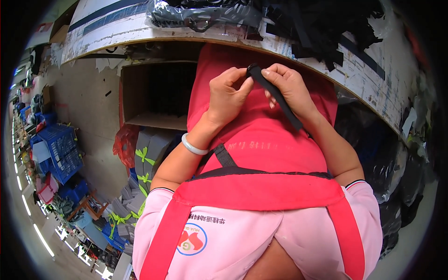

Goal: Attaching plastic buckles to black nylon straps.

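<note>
A flat black strap (282, 101) runs slantwise between my hands, above the red apron (261, 126) on my lap. Its upper end has a small dark rounded part whose kind I cannot make out. My left hand (227, 93) pinches that end between thumb and fingertips. Just right of it, my right hand (290, 88) is closed on the strap, its thumb lying along the band. The lower end hangs free beside my right wrist. A pale bangle (193, 145) circles my left forearm.
Ahead is the worn edge of a white table (121, 35), bearing a clear bag of black goods (200, 16) and a heap of black straps (322, 28). An open cardboard box (156, 122) stands left of my lap. Blue crates (58, 151) and grey bundles tied in green (151, 149) lie leftward.
</note>
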Available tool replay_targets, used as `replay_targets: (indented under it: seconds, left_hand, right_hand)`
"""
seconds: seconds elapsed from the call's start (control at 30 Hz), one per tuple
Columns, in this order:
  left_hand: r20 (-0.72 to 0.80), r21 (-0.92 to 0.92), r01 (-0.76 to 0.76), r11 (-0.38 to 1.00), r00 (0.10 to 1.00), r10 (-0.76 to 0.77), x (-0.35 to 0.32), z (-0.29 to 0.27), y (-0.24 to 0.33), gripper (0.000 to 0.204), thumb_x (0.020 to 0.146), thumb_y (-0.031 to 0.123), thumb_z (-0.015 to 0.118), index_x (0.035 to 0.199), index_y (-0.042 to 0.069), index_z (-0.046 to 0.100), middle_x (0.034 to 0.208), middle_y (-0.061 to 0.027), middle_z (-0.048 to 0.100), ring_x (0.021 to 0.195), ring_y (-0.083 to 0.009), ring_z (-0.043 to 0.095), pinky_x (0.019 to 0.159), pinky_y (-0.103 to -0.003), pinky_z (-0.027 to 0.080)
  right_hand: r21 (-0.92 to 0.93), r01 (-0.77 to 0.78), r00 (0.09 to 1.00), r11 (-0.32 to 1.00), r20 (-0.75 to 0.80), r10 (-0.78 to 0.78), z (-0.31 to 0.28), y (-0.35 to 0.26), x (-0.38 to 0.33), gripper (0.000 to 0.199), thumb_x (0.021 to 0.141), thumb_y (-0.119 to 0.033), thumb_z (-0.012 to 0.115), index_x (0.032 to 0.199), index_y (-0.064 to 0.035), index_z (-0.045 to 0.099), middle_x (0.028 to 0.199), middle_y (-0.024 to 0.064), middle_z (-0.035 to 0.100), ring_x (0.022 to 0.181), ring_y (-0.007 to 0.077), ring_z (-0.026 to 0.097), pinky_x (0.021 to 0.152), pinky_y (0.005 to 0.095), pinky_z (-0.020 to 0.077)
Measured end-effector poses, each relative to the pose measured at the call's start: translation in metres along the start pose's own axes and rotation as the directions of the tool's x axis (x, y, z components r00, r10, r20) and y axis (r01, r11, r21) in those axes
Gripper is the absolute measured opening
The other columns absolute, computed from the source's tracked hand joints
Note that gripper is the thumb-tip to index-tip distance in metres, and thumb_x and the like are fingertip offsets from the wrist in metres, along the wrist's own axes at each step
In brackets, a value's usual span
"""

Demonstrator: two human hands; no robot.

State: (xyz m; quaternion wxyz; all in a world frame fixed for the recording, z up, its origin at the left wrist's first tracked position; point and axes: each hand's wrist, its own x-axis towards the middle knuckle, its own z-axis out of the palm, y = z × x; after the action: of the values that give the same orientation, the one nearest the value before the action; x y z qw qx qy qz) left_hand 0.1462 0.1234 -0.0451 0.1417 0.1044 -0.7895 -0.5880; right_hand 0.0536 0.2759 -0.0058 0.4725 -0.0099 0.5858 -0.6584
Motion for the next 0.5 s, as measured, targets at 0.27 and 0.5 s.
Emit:
replay_targets:
  seconds: [0.27,0.5]
  left_hand:
    - [0.044,0.225,-0.239,0.945,0.971,0.235,0.001,-0.003,-0.003,0.022,0.081,-0.004,0.066,0.102,-0.001,0.065,0.08,-0.0114,0.062,0.069,-0.0239,0.062,0.06,-0.028,0.048]
    - [0.336,-0.683,0.557,0.473,0.814,-0.474,-0.004,-0.006,-0.003,0.028,0.094,0.016,0.06,0.115,-0.002,0.064,0.092,-0.0053,0.068,0.083,-0.011,0.063,0.079,-0.023,0.048]
  right_hand:
    - [0.059,0.135,0.99,0.989,-0.042,-0.133,0.001,0.009,0.008,0.025,0.097,-0.023,0.057,0.107,0.0005,0.057,0.077,0.0071,0.064,0.061,0.0092,0.061,0.053,0.0215,0.0525]
    - [0.139,0.082,0.995,0.987,0.039,-0.088,-0.003,0.004,0.007,0.02,0.094,-0.018,0.061,0.104,-0.0009,0.063,0.084,0.0036,0.065,0.074,0.0081,0.062,0.069,0.0197,0.0508]
